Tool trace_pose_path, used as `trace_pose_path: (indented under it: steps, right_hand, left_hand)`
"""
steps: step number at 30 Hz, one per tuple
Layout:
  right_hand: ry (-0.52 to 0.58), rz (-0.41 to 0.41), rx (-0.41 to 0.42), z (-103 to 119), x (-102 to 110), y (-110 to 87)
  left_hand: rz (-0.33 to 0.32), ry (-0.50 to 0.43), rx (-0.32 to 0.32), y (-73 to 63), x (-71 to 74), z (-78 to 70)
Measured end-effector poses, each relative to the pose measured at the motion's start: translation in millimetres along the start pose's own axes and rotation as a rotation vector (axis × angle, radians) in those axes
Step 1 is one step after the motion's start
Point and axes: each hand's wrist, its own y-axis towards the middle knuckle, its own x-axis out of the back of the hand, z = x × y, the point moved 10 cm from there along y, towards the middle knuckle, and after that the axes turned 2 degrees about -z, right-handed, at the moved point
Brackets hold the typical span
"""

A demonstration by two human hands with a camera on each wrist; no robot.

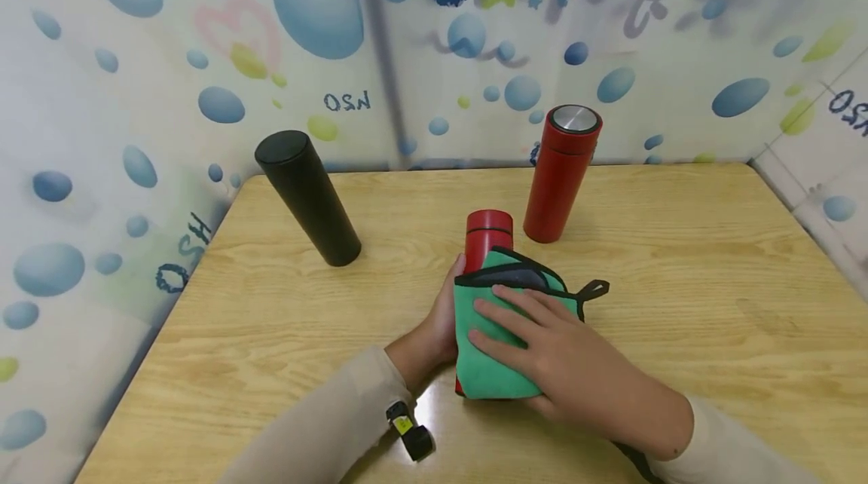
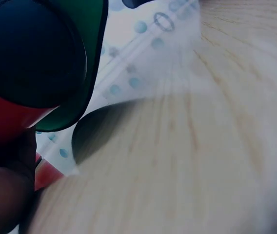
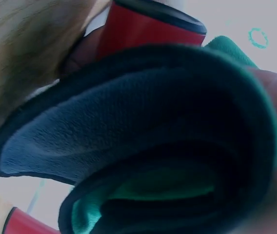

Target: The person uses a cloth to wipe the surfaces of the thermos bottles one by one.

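Observation:
A red bottle [image 1: 488, 231] lies on its side on the wooden table [image 1: 678, 280], pointing away from me. A green cloth [image 1: 488, 363] with a dark edge and a small loop is draped over most of it. My left hand [image 1: 442, 314] grips the bottle from the left, thumb on its side. My right hand [image 1: 536, 333] lies on top and presses the cloth onto the bottle with fingers spread and nearly straight. In the right wrist view the folded cloth [image 3: 128, 112] fills the frame below the red bottle [image 3: 148, 29]. The left wrist view is blurred and shows the bottle [image 2: 2, 122] and cloth edge [image 2: 87, 58].
A second red bottle [image 1: 559, 175] with a silver lid stands upright just behind the hands. A black bottle [image 1: 308, 197] stands at the back left. Patterned walls with blue bubbles close the table in on three sides.

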Motion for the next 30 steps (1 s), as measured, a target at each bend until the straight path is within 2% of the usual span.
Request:
trace_pose_path:
  steps: [3, 7, 13, 23, 30]
  right_hand:
    - [-0.007, 0.0, 0.032, 6, 1, -0.6]
    - [0.012, 0.024, 0.061, 14, 1, -2.5]
    - [0.059, 0.067, 0.082, 22, 0, -5.8]
    - [0.03, 0.049, -0.011, 10, -2, 0.0]
    - [-0.041, -0.017, -0.102, -6, 1, 0.3]
  left_hand:
    - [-0.015, 0.009, 0.027, -1.6, 2.0, 1.8]
    - [-0.025, 0.011, 0.03, -2.5, 2.4, 1.5]
    - [-0.069, -0.049, 0.069, -2.7, 3.9, 6.6]
    - [-0.003, -0.023, 0.071, -4.7, -0.6, 6.9]
    - [0.053, 0.039, 0.076, 1.1, -0.9, 12.2]
